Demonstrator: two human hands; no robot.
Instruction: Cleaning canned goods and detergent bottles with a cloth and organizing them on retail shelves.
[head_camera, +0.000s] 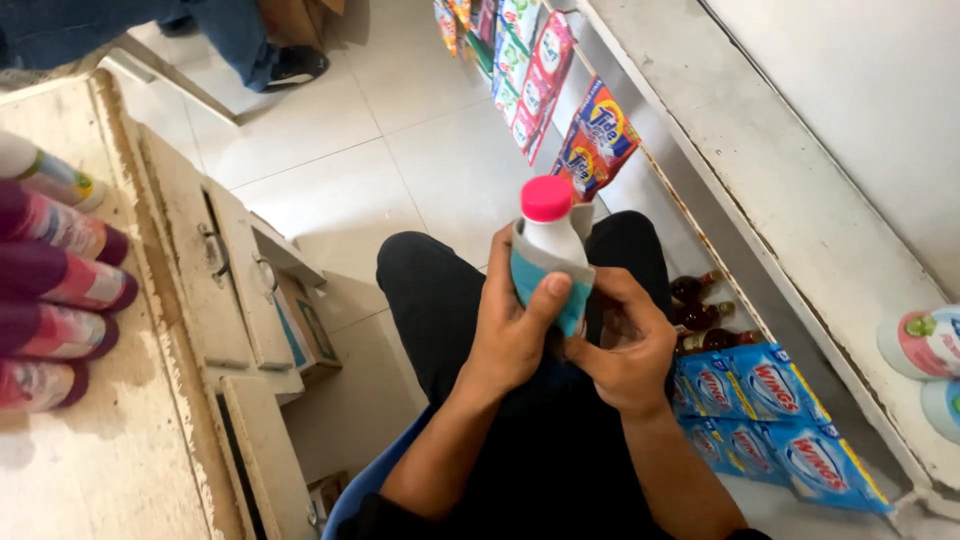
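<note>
I sit with black trousers over my lap. My left hand grips a small white bottle with a pink cap, its thumb pressed on a blue-and-grey wrap around the bottle's body. My right hand holds the bottle's lower part from the right side, fingers curled under the wrap. The bottle stands upright above my knees.
Several purple-capped bottles lie on a worn white counter at left, which has drawers. Hanging sachet strips, blue detergent packs and dark bottles line a shelf at right. Another person's leg and shoe stand on the tiled floor.
</note>
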